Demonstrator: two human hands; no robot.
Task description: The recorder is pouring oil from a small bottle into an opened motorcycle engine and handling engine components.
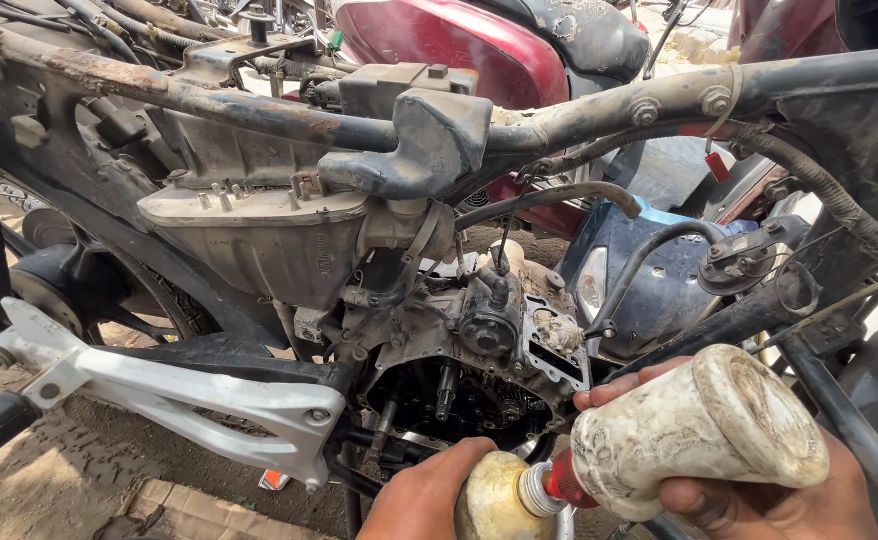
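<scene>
My right hand (759,495) grips a dirty white plastic bottle (699,430), tipped sideways with its red neck pointing left. That neck meets the threaded mouth of a yellowish container (489,500) at the bottom edge. My left hand (424,495) holds this container from the left. Both sit just below the open engine case (469,400) of a stripped motorcycle, where gears and studs are exposed. The lower part of both hands is cut off by the frame edge.
The rusty motorcycle frame tube (259,105) runs across the top. A silver footrest bracket (179,395) juts out at the left. Black hoses and cables (649,250) hang at the right. A maroon motorcycle (459,45) stands behind. Dirt ground and cardboard (189,510) lie below.
</scene>
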